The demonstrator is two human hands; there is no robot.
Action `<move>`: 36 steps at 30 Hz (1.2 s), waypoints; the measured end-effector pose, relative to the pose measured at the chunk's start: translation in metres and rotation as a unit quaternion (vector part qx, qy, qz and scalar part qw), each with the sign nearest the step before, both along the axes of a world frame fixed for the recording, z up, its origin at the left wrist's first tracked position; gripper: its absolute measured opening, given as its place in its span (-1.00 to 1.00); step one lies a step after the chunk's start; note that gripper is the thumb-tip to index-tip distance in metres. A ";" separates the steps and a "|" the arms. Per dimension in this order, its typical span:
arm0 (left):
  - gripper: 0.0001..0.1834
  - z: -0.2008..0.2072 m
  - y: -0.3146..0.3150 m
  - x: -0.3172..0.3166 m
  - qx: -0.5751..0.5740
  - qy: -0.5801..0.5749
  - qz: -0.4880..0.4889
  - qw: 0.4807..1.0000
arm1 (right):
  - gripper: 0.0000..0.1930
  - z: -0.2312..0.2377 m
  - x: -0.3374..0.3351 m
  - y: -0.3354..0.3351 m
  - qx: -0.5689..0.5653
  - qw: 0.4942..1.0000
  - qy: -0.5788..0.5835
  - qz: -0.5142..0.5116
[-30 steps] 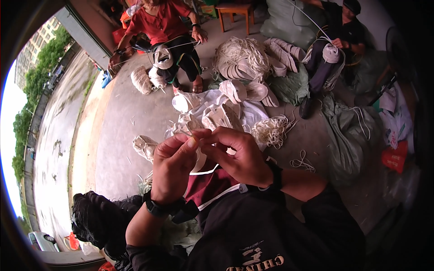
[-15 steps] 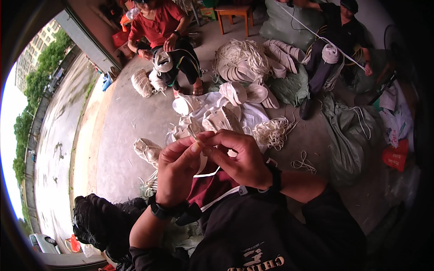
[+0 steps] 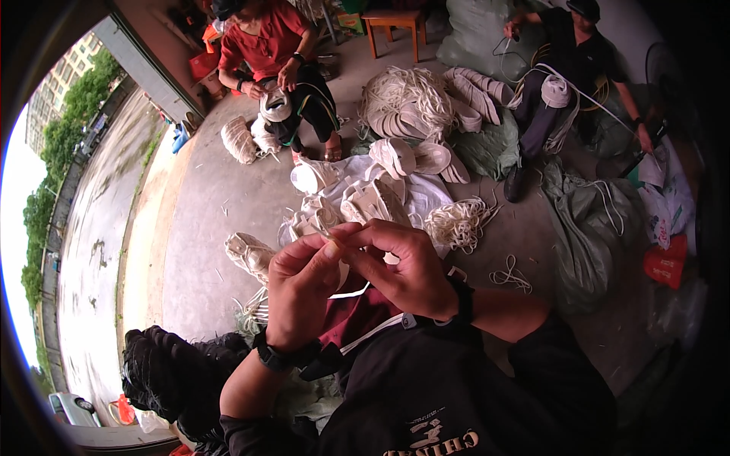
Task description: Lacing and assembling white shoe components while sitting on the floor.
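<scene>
My left hand (image 3: 298, 292) and my right hand (image 3: 411, 266) meet in front of my chest, fingertips pinched together. Between them they grip a white shoelace (image 3: 352, 293), whose short end pokes up past the left fingertips. Below the hands the lace hangs in a loop over dark red cloth (image 3: 342, 323) at my lap. A pale piece partly shows behind my fingers; I cannot make out what it is. Just beyond my hands, cream shoe uppers (image 3: 372, 201) lie heaped on a white sheet (image 3: 427, 199).
A tangle of white laces (image 3: 462, 223) lies to the right, near a loose lace (image 3: 511, 275) and a green sack (image 3: 582, 243). Farther off is a large pile of uppers and laces (image 3: 407, 99). Two co-workers sit beyond, one in red (image 3: 262, 38), one in black (image 3: 589, 53).
My hands stay nearly in place, still pinching the lace. The co-worker in black has pulled a long lace lower and farther right. The one in red has shifted their hands on an upper.
</scene>
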State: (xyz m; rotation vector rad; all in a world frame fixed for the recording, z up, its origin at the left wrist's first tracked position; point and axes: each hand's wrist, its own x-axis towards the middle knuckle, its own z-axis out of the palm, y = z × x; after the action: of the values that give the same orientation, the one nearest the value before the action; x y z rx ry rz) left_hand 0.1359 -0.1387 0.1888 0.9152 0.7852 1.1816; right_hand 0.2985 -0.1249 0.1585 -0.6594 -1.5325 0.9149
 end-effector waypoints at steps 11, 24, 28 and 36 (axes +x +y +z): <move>-0.90 -0.002 0.000 -0.001 -0.005 -0.039 -0.004 0.999 | -0.77 0.003 0.001 -0.001 0.003 1.000 -0.007 0.010; -0.91 -0.005 -0.002 -0.002 0.012 0.002 0.017 1.000 | -0.88 -0.001 -0.001 0.000 0.029 0.999 -0.012 -0.018; -0.92 -0.004 -0.001 -0.001 0.008 -0.005 0.017 1.000 | -0.87 -0.002 0.001 0.001 0.029 0.999 -0.037 -0.018; -0.93 -0.006 -0.002 -0.004 0.016 -0.001 0.014 1.000 | -0.84 0.002 0.001 -0.001 0.041 0.998 -0.034 -0.015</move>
State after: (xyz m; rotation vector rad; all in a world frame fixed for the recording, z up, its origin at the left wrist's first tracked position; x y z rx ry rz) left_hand 0.1321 -0.1412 0.1825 0.9325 0.7814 1.2233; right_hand 0.2994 -0.1263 0.1601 -0.6588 -1.6088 0.8109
